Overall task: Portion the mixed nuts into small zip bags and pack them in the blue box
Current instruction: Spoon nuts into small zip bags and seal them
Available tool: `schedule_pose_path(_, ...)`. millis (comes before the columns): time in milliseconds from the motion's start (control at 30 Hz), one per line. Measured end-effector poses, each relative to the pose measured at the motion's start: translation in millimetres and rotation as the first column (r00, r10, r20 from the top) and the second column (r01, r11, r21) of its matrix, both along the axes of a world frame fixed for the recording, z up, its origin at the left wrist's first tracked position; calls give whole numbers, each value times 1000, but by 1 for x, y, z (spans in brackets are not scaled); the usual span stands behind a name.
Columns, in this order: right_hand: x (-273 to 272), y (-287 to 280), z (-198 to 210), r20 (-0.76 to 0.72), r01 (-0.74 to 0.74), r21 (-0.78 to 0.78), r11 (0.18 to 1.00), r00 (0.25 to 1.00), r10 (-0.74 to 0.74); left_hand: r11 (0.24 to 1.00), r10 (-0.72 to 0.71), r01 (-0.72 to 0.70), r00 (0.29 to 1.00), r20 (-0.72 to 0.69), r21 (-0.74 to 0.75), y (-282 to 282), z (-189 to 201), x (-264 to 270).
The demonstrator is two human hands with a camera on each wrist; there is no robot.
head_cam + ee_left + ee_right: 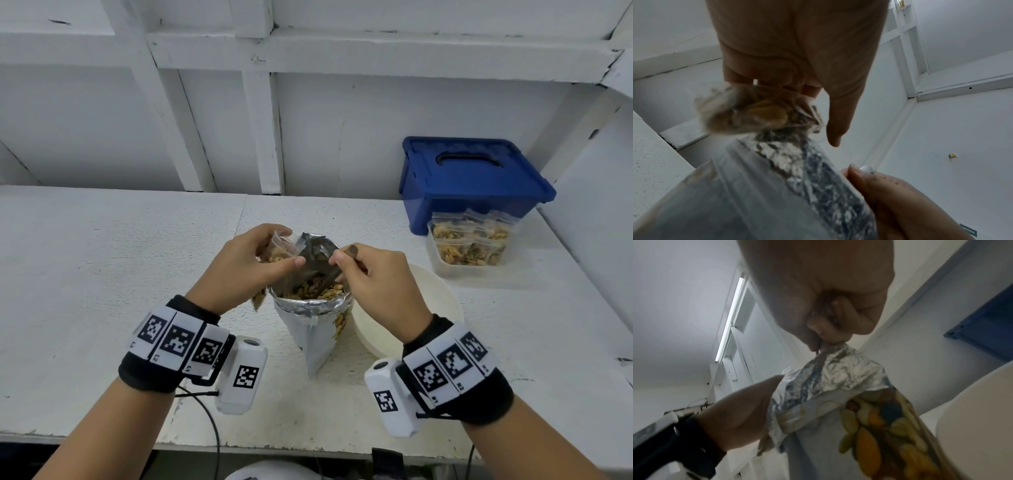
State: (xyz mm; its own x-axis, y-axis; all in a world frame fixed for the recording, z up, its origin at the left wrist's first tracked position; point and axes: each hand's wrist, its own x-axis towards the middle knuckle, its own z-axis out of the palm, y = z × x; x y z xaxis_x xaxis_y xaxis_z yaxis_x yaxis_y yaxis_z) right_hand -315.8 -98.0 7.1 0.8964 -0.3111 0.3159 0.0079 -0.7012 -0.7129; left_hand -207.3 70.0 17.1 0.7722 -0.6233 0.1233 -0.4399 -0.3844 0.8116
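Left hand [245,263] pinching small zip bag [279,248] open beside foil nut pouch [313,305]; right hand [371,279] gripping dark scoop [325,274], mid-frame, for short spill-free transfer.

Both bare forearms reach forward, each wrist wrapped in a black band carrying white marker tiles and a small white camera block. The left hand [246,262] is raised with palm turned inward, fingers curled, thumb stretched toward the right; its grip closes on a small clear zip bag of nuts [279,248]. The right hand [376,277] is knuckles-up, thumb and forefinger pinching a dark scoop handle [327,274].
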Motion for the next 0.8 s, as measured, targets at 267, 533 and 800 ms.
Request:
schedule_pose_path(267, -5, -11, 9, -2, 147, 310, 939, 988, -154, 1000, -8, 8, 1000, -16, 2, 1, 3, -3)
schedule_pose_path(533, -9, -33, 10, -16, 283, 535, 796, 946, -325, 999, 26, -26, 1000, 7, 38, 4, 15, -3)
schedule_pose_path(800, -12, -50, 28, 67, 293, 581, 759, 912, -404, 963, -105, 55, 978, 181, 263, 5, 20, -1)
